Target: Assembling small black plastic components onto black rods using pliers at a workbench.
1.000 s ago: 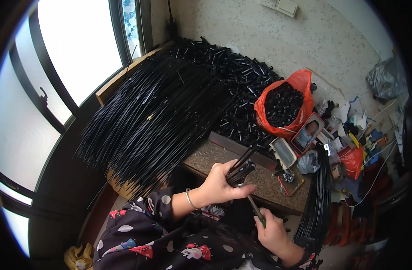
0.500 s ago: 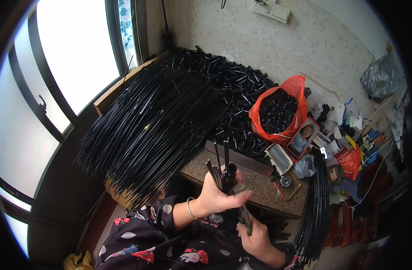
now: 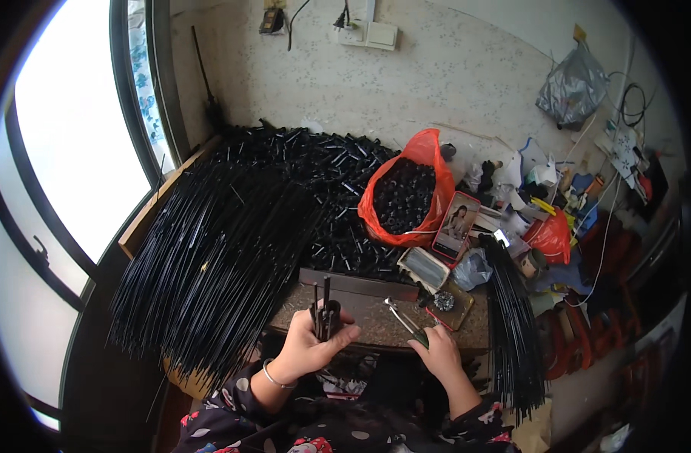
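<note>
My left hand [image 3: 315, 343] is closed around a few short black rods [image 3: 326, 291] that stand up from the fist, together with a dark tube-shaped piece [image 3: 333, 308]. Its thumb lies across the front of them. To the right, my right hand [image 3: 438, 351] grips slim metal pliers [image 3: 406, 321] by their green handle. The silver tip of the pliers points up and left, apart from the left hand. Both hands are over the near edge of the speckled tabletop [image 3: 376, 321].
Long black rods [image 3: 209, 249] fill the left of the table. Behind lies a heap of short black tubes [image 3: 345, 166], with a red bag [image 3: 372, 204] of black parts beside it. A phone [image 3: 456, 226] leans nearby; another rod bundle [image 3: 512, 325] hangs at right.
The pliers have come away from the pieces in my left hand, and my hands are farther apart. The whole view has shifted, and the picture on the phone differs.
</note>
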Demonstrator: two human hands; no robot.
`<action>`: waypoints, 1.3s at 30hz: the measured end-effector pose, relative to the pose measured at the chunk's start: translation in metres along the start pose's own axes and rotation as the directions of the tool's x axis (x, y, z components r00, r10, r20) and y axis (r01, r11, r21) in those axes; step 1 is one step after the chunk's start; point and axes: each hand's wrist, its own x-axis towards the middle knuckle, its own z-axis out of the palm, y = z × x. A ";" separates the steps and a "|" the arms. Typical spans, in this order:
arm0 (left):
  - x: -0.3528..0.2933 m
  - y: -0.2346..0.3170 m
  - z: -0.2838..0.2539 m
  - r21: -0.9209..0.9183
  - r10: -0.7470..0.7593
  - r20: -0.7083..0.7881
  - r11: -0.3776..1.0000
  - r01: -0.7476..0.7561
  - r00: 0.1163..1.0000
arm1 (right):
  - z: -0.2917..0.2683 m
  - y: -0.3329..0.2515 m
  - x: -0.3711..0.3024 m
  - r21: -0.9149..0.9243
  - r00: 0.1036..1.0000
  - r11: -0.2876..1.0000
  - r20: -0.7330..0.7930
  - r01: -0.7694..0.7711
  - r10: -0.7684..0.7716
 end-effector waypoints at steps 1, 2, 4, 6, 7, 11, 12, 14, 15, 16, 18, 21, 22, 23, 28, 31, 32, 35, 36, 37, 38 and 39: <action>-0.001 -0.001 -0.002 0.031 0.026 0.043 0.999 -0.027 0.999 | 0.012 0.015 0.000 -0.162 0.999 0.986 -0.009 -0.033 0.032; -0.003 -0.003 -0.006 0.063 0.050 0.079 0.996 -0.055 0.996 | 0.017 0.020 0.002 -0.158 0.999 0.986 -0.027 -0.051 0.047; -0.006 -0.009 -0.012 -0.025 0.027 0.110 0.999 -0.024 0.994 | 0.025 0.027 0.003 -0.242 0.996 0.967 -0.055 -0.081 0.070; -0.001 -0.009 -0.021 -0.154 0.028 0.141 0.988 -0.006 0.990 | 0.030 0.034 0.003 -0.254 0.995 0.964 -0.081 -0.077 0.058; 0.002 -0.003 -0.024 -0.317 0.057 0.104 0.948 -0.022 0.993 | 0.033 0.036 0.003 -0.274 0.996 0.960 -0.088 -0.052 0.029; 0.026 0.025 -0.064 -0.716 0.300 -0.056 0.652 -0.248 0.952 | 0.026 0.039 0.003 -0.326 0.993 0.945 -0.088 0.044 -0.077; 0.029 0.032 -0.073 -0.859 0.332 -0.133 0.432 -0.276 0.934 | 0.024 0.040 0.004 -0.284 0.997 0.958 -0.043 0.050 -0.064; 0.035 0.040 -0.078 -0.936 0.308 -0.273 0.135 -0.326 0.911 | 0.017 0.043 0.005 -0.242 0.999 0.969 0.004 0.050 -0.050; 0.034 0.034 -0.076 -0.950 0.294 -0.263 0.086 -0.300 0.919 | 0.010 0.043 0.003 -0.069 0.995 0.993 -0.003 0.098 -0.098; 0.034 0.024 -0.068 -0.955 0.245 -0.257 0.082 -0.284 0.935 | 0.000 0.041 0.002 0.101 0.989 0.984 -0.021 0.147 -0.146; 0.020 -0.008 -0.048 -0.967 0.157 -0.208 0.115 -0.227 0.965 | -0.040 0.000 0.005 0.876 0.967 0.434 -0.121 0.210 -0.223; -0.024 -0.076 -0.008 -0.976 -0.284 -0.071 0.218 -0.008 0.956 | -0.085 -0.031 0.003 0.841 0.847 -0.099 -0.525 0.532 0.087; -0.041 -0.105 0.000 -0.983 -0.333 0.106 0.106 0.149 0.937 | -0.097 -0.029 0.001 0.788 0.785 -0.068 -0.594 0.611 0.174; -0.052 -0.124 0.013 -0.953 -0.370 0.236 0.091 0.288 0.898 | -0.107 -0.028 -0.002 0.729 0.709 -0.026 -0.656 0.684 0.260; -0.098 -0.233 0.032 -0.426 -0.773 0.634 -0.357 0.831 -0.007 | -0.089 -0.081 0.004 0.714 0.529 0.160 -0.632 0.682 0.566; -0.117 -0.258 0.035 -0.187 -0.879 0.475 -0.071 0.980 0.027 | -0.053 -0.079 -0.007 0.850 0.783 0.155 -0.524 0.503 0.336; -0.103 -0.239 0.027 0.393 -0.812 0.480 0.537 0.746 0.331 | -0.048 -0.077 -0.010 0.907 0.874 0.124 -0.421 0.403 0.243; -0.040 -0.167 0.028 0.788 -0.752 0.369 0.565 0.245 0.546 | -0.042 -0.074 -0.009 0.991 0.991 0.076 -0.118 0.113 0.066; -0.026 -0.130 0.027 0.523 -0.357 0.418 0.846 0.100 0.835 | -0.038 -0.075 -0.007 0.997 0.997 0.014 -0.076 0.076 -0.009; -0.001 -0.083 0.033 0.422 -0.335 0.395 0.893 0.155 0.855 | -0.036 -0.070 -0.003 0.999 0.998 -0.040 -0.038 0.035 -0.059; 0.012 -0.049 0.040 0.172 -0.129 0.344 0.982 0.072 0.930 | -0.041 -0.078 0.002 0.997 0.995 -0.041 -0.069 0.066 -0.078; 0.020 -0.025 0.045 -0.077 0.069 0.237 0.996 -0.052 0.969 | -0.041 -0.082 0.005 0.997 0.994 -0.050 -0.064 0.059 -0.086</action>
